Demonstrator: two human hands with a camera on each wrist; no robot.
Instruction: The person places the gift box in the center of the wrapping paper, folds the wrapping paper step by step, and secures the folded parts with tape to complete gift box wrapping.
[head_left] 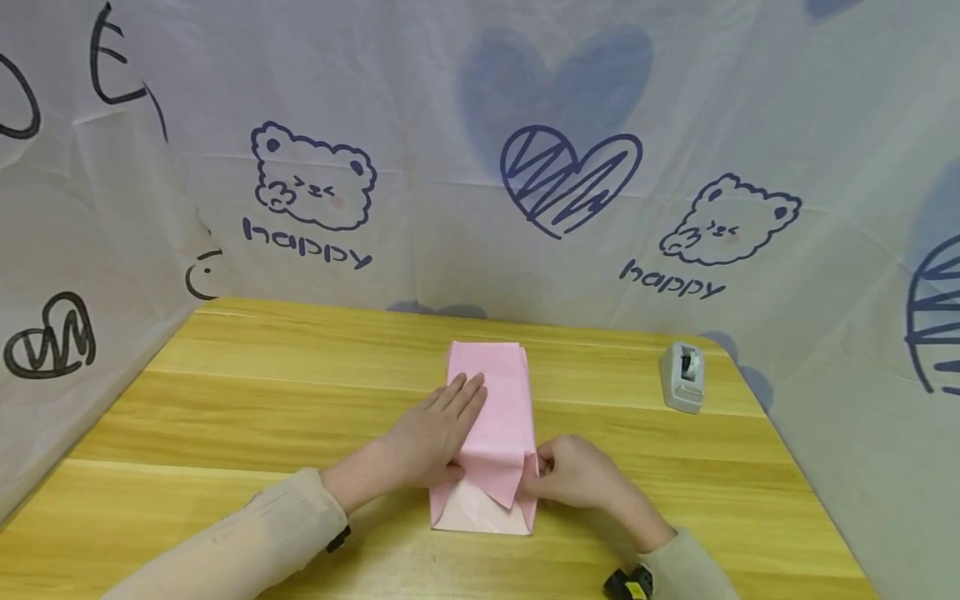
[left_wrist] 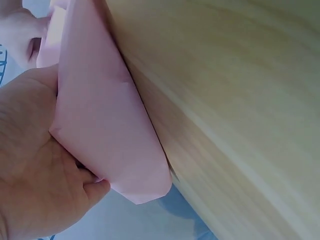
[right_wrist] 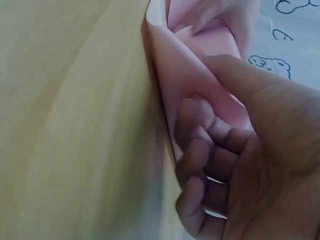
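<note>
Pinching the pink folded-paper packet (right_wrist: 175,70) at right, in the right wrist view, your right hand (right_wrist: 265,160) should ease, not tug. Left wrist view: your left hand (left_wrist: 40,160) touches its left edge. Head view: left fingers (head_left: 465,395) lie straight on top, packet central on the yellow wood-grain bench (head_left: 240,400), white printed cloth (head_left: 442,108) beyond.
</note>
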